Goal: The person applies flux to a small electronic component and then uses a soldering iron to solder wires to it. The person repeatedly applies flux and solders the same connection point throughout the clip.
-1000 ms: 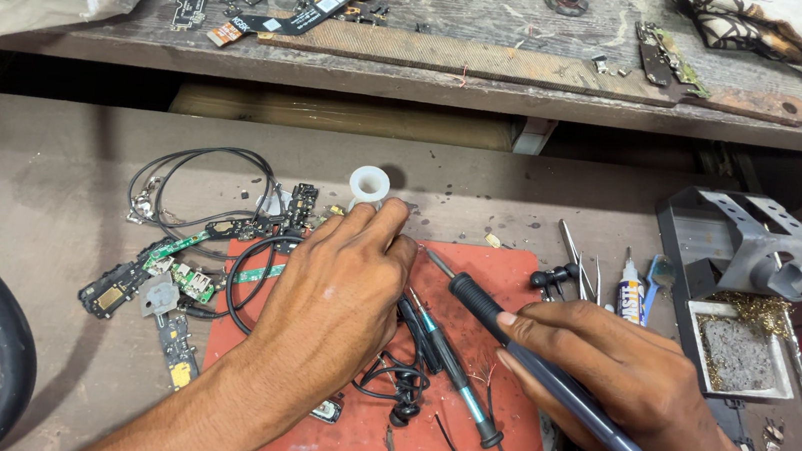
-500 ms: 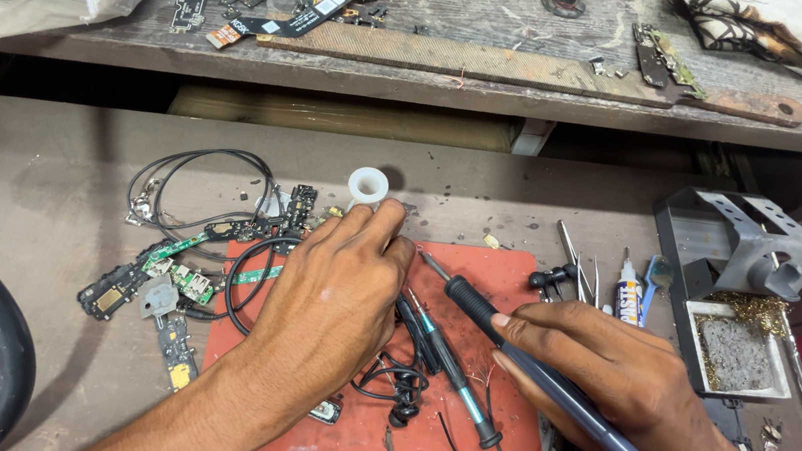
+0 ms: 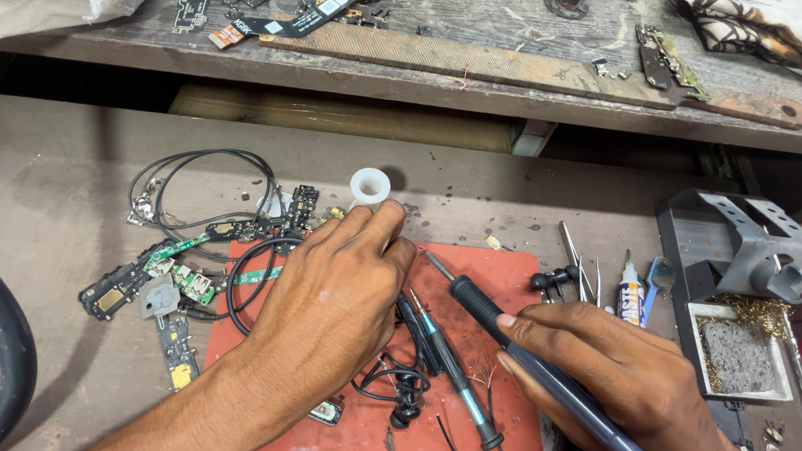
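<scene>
Soldering iron (image 3: 546,368) sits pen-style in the right hand (image 3: 620,377), tip aimed left over the red mat (image 3: 457,444). Left hand (image 3: 332,298) presses flat, fingers closed over something hidden near the white spool (image 3: 370,189). Best kept braced, tip clear of the black wires (image 3: 402,392).

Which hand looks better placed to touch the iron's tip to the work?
The right hand, probably: it grips the soldering iron, tip pointing toward the left hand, which rests on the red mat.
</scene>
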